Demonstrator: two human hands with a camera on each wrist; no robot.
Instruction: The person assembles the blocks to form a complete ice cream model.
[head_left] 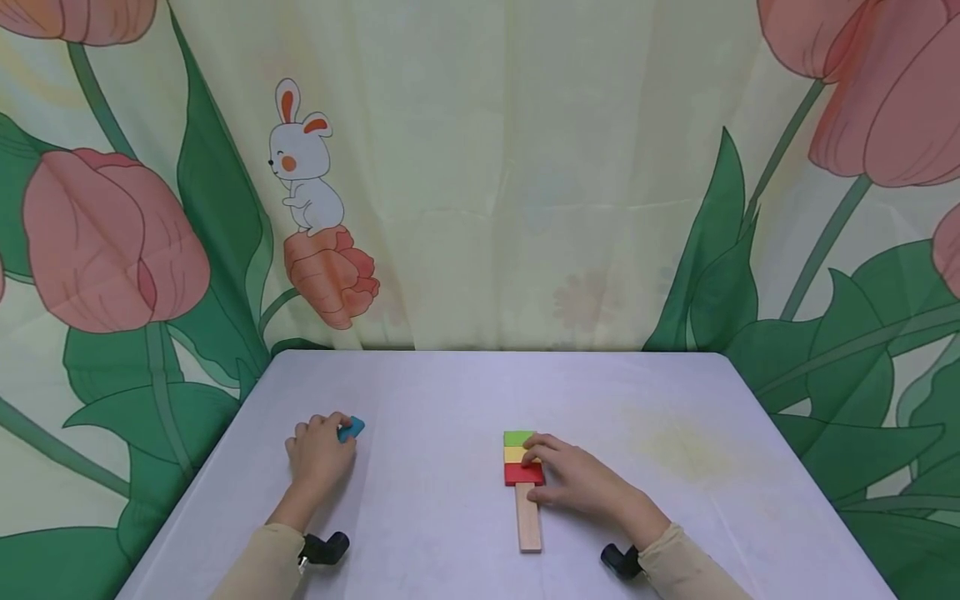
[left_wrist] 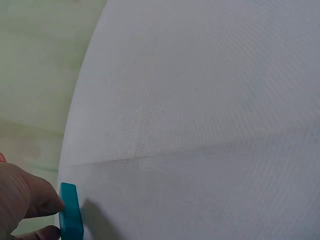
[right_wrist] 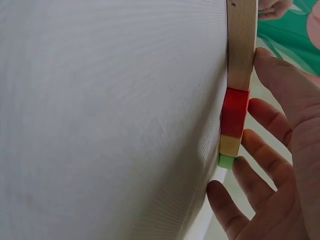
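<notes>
On the left of the table, my left hand [head_left: 318, 457] pinches a small blue block [head_left: 352, 429] with a pointed corner. In the left wrist view the thumb and a finger hold this block [left_wrist: 71, 215] by its side. Right of the table's middle lies a row of blocks: a green block [head_left: 516, 437], a yellow block [head_left: 513, 455], a red block [head_left: 516, 477] and a long plain wooden block [head_left: 528, 529] below them. My right hand [head_left: 583, 485] rests along the row's right side, fingers loosely extended. Its thumb touches the wooden block [right_wrist: 241, 47]; other fingertips lie by the red block [right_wrist: 234, 114].
A white cloth covers the table [head_left: 435, 392]. Behind it hangs a curtain [head_left: 465, 192] printed with tulips and a rabbit. Black wrist devices [head_left: 327, 548] show at both sleeves.
</notes>
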